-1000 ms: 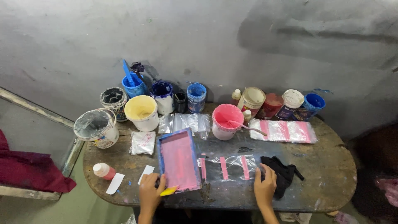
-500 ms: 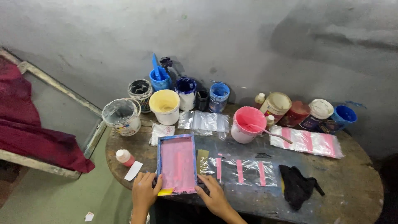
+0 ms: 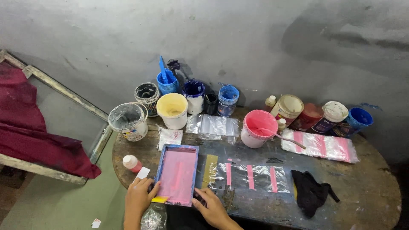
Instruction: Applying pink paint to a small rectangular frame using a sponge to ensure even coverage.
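Left hand (image 3: 138,196) curled over the near left corner of the pink screen frame (image 3: 177,173), fingers closed round its blue edge, a small yellow squeegee (image 3: 160,199) just under the fingertips, perhaps pinched by them, though hard to tell from this angle. Right hand (image 3: 211,206) laid on the near right corner of the same frame, fingers spread and pressing down rather than gripping. Frame lying flat near the front left edge of the round wooden table (image 3: 375,179), long side running away from the body.

Just right of the frame, a clear plastic sheet with pink stripes (image 3: 251,176), flat on the table, a strip of brown tape (image 3: 210,169) along its left edge. Further right, a crumpled black cloth (image 3: 311,191). Behind the sheet, a pink paint bucket (image 3: 257,127) with a stick leaning out. Left of that, a cream bucket (image 3: 172,110) and a grey-smeared pail (image 3: 128,120). Along the wall, blue pots (image 3: 228,99) and several lidded jars (image 3: 288,107). Small red-topped bottle (image 3: 131,163) just left of the frame. Dark red cloth (image 3: 34,136) draped over a wooden frame well off to the left.
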